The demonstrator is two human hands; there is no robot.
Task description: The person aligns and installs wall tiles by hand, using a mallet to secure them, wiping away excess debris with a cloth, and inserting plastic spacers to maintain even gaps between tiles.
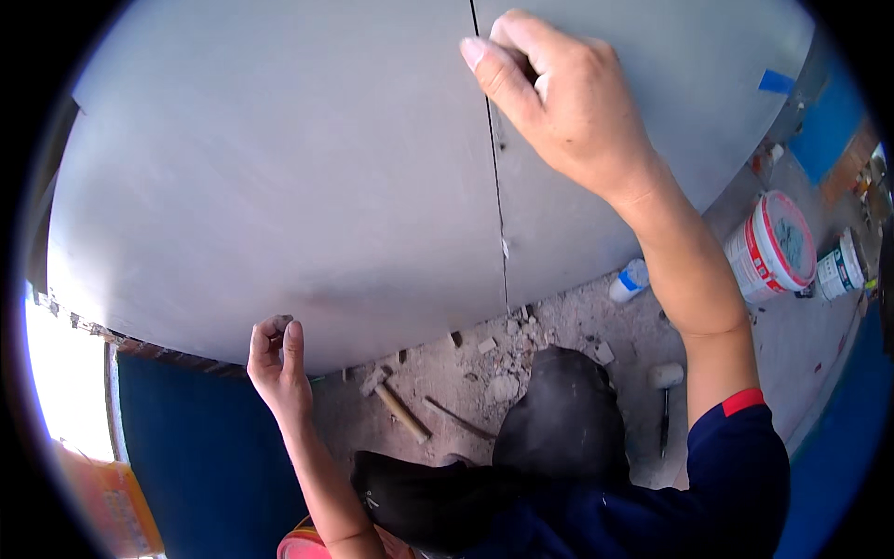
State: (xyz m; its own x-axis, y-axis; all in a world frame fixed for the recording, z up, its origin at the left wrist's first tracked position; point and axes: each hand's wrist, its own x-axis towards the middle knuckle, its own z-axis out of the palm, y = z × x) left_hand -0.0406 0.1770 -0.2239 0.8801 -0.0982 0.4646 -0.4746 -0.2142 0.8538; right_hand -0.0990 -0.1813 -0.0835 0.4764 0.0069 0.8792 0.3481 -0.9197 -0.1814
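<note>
A large grey panel [261,168] fills the upper view, crossed from top to bottom by a thin dark seam [495,186]. My right hand [568,112] is raised over its upper part beside the seam, fingers curled and pinched; whatever they hold, if anything, is hidden. Lower and to the left, my left hand [279,363] is in front of the panel near its bottom edge, fingers curled around something small and grey that I cannot make out.
Rubble on the dusty floor [466,373] surrounds a hammer [403,412], a mallet [666,376] and a small white container [629,281]. Two buckets [773,242] stand at right, a red bucket [303,545] at bottom. My bent black-clad knee [559,419] is below the panel; blue surfaces [196,438] lie left.
</note>
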